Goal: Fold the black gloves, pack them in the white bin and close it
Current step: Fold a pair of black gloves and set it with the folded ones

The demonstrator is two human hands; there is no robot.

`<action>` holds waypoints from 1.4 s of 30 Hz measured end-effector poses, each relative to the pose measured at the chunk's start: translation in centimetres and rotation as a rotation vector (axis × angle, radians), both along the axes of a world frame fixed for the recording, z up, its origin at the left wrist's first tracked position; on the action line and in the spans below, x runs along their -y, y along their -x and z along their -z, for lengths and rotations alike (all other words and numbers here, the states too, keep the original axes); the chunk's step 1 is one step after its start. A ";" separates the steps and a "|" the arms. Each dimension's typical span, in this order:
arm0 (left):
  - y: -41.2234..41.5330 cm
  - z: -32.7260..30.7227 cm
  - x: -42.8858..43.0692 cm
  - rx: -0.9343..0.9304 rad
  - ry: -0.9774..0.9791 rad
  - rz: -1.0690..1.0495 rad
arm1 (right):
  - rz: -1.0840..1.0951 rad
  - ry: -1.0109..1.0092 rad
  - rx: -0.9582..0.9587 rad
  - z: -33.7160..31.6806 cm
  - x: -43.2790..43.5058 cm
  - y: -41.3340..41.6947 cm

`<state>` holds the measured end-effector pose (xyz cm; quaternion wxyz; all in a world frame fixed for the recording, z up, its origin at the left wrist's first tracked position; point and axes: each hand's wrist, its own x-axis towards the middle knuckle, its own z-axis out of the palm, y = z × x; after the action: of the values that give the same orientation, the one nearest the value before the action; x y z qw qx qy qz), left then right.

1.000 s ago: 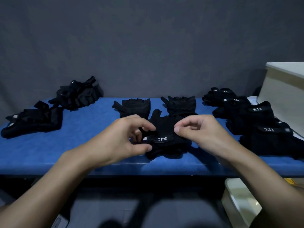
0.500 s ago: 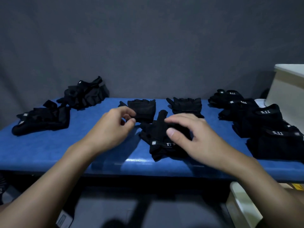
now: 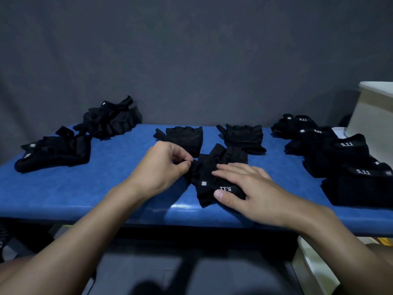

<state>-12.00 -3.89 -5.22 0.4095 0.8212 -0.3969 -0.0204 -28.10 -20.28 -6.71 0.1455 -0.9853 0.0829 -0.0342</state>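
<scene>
Glove [image 3: 221,159] under right hand [image 3: 253,189], fingers straight, pressing flat. Left hand [image 3: 163,167]: fingertips curled, pinching edge. Best: draw flap across toward right fingertips, press crease firmly.

Both bare forearms are extended fwd. L hand [image 3: 163,165] is curled, thumb & index pinched on the edge of a black glove [image 3: 221,156]. R hand [image 3: 253,188] is laid flat, fingers straight, pressed onto it.

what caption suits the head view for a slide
Left hand pinches the edge of a black glove that the right hand presses flat on the blue table.
</scene>
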 end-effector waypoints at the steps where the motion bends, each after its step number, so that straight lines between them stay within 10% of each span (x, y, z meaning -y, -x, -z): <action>1: 0.0 0.0 0.0 0.028 -0.035 -0.007 | -0.003 -0.004 0.002 0.1 0.1 0.0; 9: 1.3 0.3 0.2 0.233 0.137 0.244 | -0.021 -0.083 0.112 0.3 0.2 -0.1; 15: 1.5 1.2 0.5 0.406 -0.297 0.359 | 0.089 -0.376 0.345 -0.8 1.3 0.2; 23: 1.5 1.3 0.3 0.467 -0.496 0.316 | 0.133 -0.172 0.080 -0.1 2.5 0.7; 42: 1.3 0.9 1.7 -0.227 -0.008 0.218 | 0.257 -0.339 0.191 -0.1 2.9 0.4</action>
<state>-13.25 -5.61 -6.16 0.4438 0.7671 -0.4350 -0.1591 -28.51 -23.22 -6.65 0.3106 -0.9204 0.1982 -0.1312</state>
